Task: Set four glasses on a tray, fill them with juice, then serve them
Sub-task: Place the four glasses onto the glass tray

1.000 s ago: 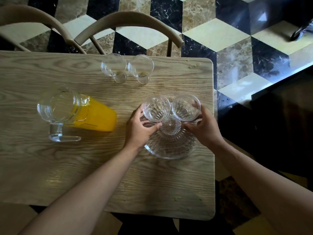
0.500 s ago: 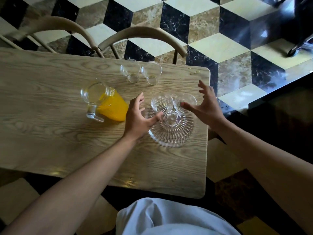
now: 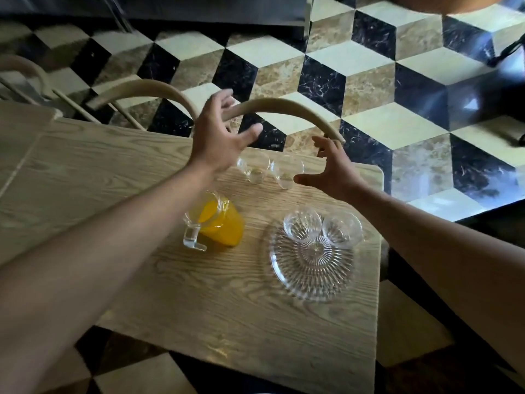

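Wooden tabletop (image 3: pixel 113 180) | two glasses (image 3: pixel 302 228) on ribbed glass tray (image 3: pixel 312 277), two more glasses (image 3: pixel 254 167) at far edge | left hand (image 3: pixel 218 137), right hand (image 3: pixel 333 172) above them, fingers spread, empty | glasses look light, smooth, breakable: grip round the wall

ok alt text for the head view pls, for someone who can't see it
Both open hands, left and right, reach toward two empty glasses at the far edge of a wooden table. Nearer, two more glasses stand on a clear ribbed glass tray, beside a pitcher of orange juice.
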Motion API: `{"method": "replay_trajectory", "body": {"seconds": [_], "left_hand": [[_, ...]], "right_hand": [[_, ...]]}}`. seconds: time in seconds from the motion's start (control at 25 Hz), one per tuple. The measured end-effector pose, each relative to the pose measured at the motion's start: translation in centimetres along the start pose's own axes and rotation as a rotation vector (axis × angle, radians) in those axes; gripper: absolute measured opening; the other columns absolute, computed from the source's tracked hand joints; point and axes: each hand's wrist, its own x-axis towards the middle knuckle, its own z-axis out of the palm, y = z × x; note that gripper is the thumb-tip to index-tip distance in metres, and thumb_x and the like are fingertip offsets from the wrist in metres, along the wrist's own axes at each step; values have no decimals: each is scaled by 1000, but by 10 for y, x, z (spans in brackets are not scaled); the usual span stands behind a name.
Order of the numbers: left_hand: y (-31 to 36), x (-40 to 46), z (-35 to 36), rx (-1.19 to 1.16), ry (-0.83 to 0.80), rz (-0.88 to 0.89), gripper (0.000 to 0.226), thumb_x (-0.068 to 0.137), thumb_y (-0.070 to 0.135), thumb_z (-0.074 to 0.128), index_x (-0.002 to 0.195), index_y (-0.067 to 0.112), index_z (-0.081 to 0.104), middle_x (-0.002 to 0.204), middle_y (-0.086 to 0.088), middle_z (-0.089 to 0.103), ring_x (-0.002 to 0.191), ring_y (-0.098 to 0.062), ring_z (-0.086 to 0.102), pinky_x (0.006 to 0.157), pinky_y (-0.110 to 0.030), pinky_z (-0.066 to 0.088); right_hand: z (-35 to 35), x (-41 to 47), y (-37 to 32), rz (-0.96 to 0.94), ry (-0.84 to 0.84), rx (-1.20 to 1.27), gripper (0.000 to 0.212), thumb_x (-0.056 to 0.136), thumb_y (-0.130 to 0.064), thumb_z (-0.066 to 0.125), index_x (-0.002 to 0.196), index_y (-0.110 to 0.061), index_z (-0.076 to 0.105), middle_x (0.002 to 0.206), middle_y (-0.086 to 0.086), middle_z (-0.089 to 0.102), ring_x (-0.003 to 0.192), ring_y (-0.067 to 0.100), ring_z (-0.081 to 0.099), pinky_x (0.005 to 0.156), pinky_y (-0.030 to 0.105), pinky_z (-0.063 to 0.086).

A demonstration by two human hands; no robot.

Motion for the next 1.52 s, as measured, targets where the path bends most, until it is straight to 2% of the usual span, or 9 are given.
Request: {"method": "replay_trajectory", "body": {"seconds": [0.24, 0.52, 0.68, 0.88, 1.04, 1.12, 1.24, 1.44, 1.52], "left_hand": [[-100, 57, -22, 278, -336, -125, 100, 67, 35, 97, 151, 16, 47, 149, -6, 57, 135, -16, 53, 107, -26, 43], [-201, 41, 29, 232, -681, -195, 126, 57, 34, 102, 161, 22, 33, 161, 3, 46, 143, -13, 46, 117, -39, 44], [-218, 41, 52, 160, -671, -178, 122, 55, 33, 103, 158, 24, 38, 148, 2, 55, 123, -15, 59, 106, -30, 49], [-216, 34, 71, -4, -610, -176, 103, 63, 13, 100, 152, 22, 49, 144, -13, 63, 127, -40, 61, 112, -39, 49], [-214, 29, 76, -85, -556, -202, 85, 67, 4, 96, 143, 11, 58, 137, -11, 68, 88, 4, 68, 74, -6, 50], [-212, 29, 73, -92, -533, -197, 81, 67, 5, 96, 140, 9, 61, 135, -9, 69, 76, 6, 65, 63, -2, 46], [-205, 32, 59, -66, -503, -159, 79, 68, 18, 98, 139, 16, 62, 133, -1, 71, 98, -12, 70, 75, -1, 46], [-162, 42, 15, -88, -436, -103, 76, 65, 38, 98, 133, 31, 64, 126, 10, 73, 114, -4, 69, 87, -18, 52], [-136, 46, -2, -84, -396, -81, 73, 64, 42, 97, 128, 36, 64, 123, 11, 75, 118, -4, 68, 90, -22, 53]], "right_hand": [[21, 35, 42, 67, -128, -21, 110, 58, -43, 94, 149, -19, 37, 147, 10, 41, 114, 16, 50, 88, 32, 49], [53, 54, 91, 79, -253, -48, 103, 59, -25, 96, 146, -16, 41, 143, 6, 46, 110, 23, 55, 74, 18, 50], [68, 59, 101, 34, -257, -10, 93, 60, -8, 95, 141, -13, 49, 136, 9, 51, 105, 17, 56, 67, 4, 46], [76, 60, 98, -19, -244, 63, 85, 59, -2, 94, 135, -12, 56, 127, 7, 60, 106, 14, 62, 75, 8, 50], [76, 54, 94, -9, -210, 72, 80, 60, -2, 93, 130, -17, 58, 118, 6, 64, 100, 18, 65, 76, 14, 53], [74, 52, 90, 5, -198, 73, 79, 60, -2, 94, 128, -18, 58, 114, 9, 65, 95, 20, 64, 75, 12, 50], [66, 48, 76, 25, -150, 87, 80, 59, -14, 96, 130, -19, 59, 115, 10, 67, 93, 23, 67, 75, 14, 52], [33, 45, 29, -11, -49, 137, 78, 64, -19, 94, 133, -20, 58, 123, 7, 67, 108, 24, 66, 91, 31, 55], [23, 44, 12, -37, -17, 155, 78, 64, -14, 94, 134, -12, 58, 123, 11, 67, 106, 21, 66, 89, 23, 54]]}}
